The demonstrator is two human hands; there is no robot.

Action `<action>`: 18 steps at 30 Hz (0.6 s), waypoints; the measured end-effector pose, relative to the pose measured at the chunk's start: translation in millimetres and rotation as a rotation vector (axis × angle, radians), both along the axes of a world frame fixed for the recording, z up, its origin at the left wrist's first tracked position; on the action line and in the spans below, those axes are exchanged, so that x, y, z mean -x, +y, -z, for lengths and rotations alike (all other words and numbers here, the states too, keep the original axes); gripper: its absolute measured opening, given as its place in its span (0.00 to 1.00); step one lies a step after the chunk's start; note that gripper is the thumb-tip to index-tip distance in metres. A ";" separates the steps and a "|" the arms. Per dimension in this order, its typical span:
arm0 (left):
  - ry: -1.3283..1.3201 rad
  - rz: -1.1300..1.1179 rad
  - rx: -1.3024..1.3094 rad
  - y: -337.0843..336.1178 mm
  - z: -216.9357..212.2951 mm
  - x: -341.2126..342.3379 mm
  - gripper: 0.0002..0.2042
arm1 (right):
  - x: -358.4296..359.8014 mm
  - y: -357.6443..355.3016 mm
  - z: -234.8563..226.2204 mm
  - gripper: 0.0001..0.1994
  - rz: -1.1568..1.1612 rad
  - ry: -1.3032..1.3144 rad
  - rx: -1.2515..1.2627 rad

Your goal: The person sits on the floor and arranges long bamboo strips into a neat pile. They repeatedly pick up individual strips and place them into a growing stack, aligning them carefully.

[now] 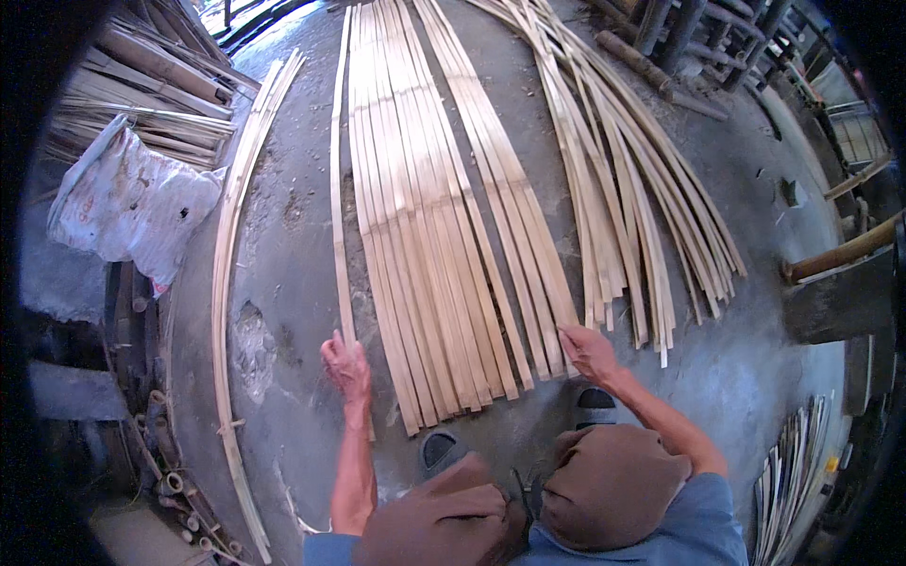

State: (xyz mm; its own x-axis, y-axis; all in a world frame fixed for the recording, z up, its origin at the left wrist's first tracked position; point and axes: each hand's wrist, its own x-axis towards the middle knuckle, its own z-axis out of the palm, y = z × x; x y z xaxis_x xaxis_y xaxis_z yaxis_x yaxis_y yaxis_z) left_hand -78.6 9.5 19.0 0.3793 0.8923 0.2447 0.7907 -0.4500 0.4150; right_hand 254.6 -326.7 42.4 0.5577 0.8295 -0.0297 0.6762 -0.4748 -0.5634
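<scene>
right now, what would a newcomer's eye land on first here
The broad row of pale strips running down the middle of the floor, with glare near its top. The left hand is at a lone strip to its left. On the right, a loose bundle fans out.

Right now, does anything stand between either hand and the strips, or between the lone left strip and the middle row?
Nothing visible does. The left hand is at the lone left strip, the right hand at the outer edge of the right-hand group; between that strip and the middle row, grey floor shows.
</scene>
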 end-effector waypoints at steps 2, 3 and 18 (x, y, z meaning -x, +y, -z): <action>-0.046 0.067 -0.029 -19.6 -0.1 -9.0 0.25 | 24.4 22.6 10.2 0.17 -0.005 0.023 -0.022; -0.040 0.161 -0.020 -34.4 -0.3 -20.6 0.24 | 31.5 31.9 11.8 0.18 -0.001 0.024 -0.029; 0.249 0.673 0.043 -155.6 22.1 -181.4 0.33 | 45.2 54.0 28.4 0.26 0.115 -0.102 -0.089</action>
State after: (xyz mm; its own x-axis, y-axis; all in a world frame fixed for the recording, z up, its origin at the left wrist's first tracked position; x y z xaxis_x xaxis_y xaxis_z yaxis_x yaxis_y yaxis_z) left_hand 102.7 -146.0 -3.1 0.8905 0.4522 0.0497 0.4210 -0.8606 0.2867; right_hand 209.4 -272.7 14.0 0.6458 0.7567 0.1021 0.6756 -0.5040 -0.5381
